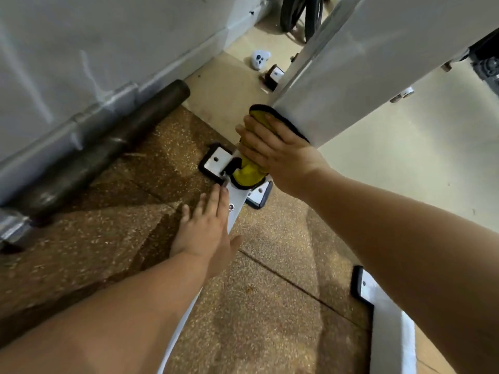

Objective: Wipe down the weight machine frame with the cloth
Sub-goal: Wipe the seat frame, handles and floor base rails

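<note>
- Down low, the yellow cloth (249, 172) with a dark edge is wrapped against the bottom of the white upright post (337, 76) of the weight machine frame, just above where the post meets the floor.
- The right hand (272, 152) grips the cloth against the post. Its fingers (251, 130) lie close together and curl round the cloth and the post's edge. One fold of cloth shows above the fingertips and another bunches out below the palm.
- The left hand (205, 228) rests palm down beside and partly on the white floor rail (237, 203) of the frame. Its fingers (213, 201) are straight, slightly spread and hold nothing. The fingertips reach almost to the base of the post, and the thumb lies across the rail.
- At the foot of the post, two white base plates with dark rims sit flat on the floor: the left plate (216, 160) and the right plate (260, 195), the cloth hanging between them.
- A further white frame foot (388, 319) with a dark end cap lies at the lower right, well apart from the cloth.
- The speckled brown floor (270, 306) carries the frame and gives way to paler flooring (391, 171) to the right of the post.
- A dark metal bar (108, 141) lies along the base of the grey wall (81, 36) on the left.
- Beyond the post, a small white object with dark dots (259, 59) sits on the floor; what it is, I cannot tell.
</note>
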